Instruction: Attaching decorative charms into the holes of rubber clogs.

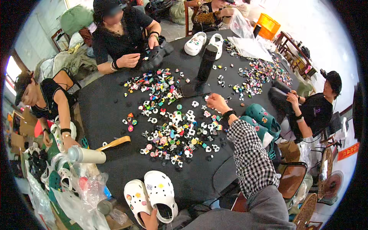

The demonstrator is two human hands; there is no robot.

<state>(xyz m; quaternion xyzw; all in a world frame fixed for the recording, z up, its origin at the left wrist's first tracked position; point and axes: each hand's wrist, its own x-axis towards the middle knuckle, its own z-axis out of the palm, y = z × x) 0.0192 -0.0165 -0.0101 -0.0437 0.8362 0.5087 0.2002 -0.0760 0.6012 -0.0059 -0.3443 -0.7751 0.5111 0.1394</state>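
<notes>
My right hand (pixel 217 102) reaches out over the black table (pixel 103 115), the fingers drawn together in a pinching grip; whether a small charm sits between the fingertips I cannot tell, it is too small to make out. A dark band circles that wrist, and my checked sleeve (pixel 251 153) runs back toward me. My left hand (pixel 150 220) is low at the near edge, its grip closed on the heel end of a pair of white clogs (pixel 151 197), which lie side by side on the table with coloured charms already dotted over their tops.

Just beneath and to the left of my right hand lies the nearest heap of small shoe charms (pixel 172 134), many colours mixed with white and black pieces, spread loosely across the middle of the table. A second heap (pixel 157 86) lies further off, toward a person in black across the table who handles a black shoe (pixel 155 55). A tall black cylinder (pixel 206 63) stands upright beyond my right hand, with another white pair of clogs (pixel 203 43) behind it. A pair of teal clogs (pixel 262 120) sits at the table's right edge, just beside my forearm. At left, a wooden-handled tool (pixel 115 143) lies near a pale bottle (pixel 87 155) on its side.
</notes>
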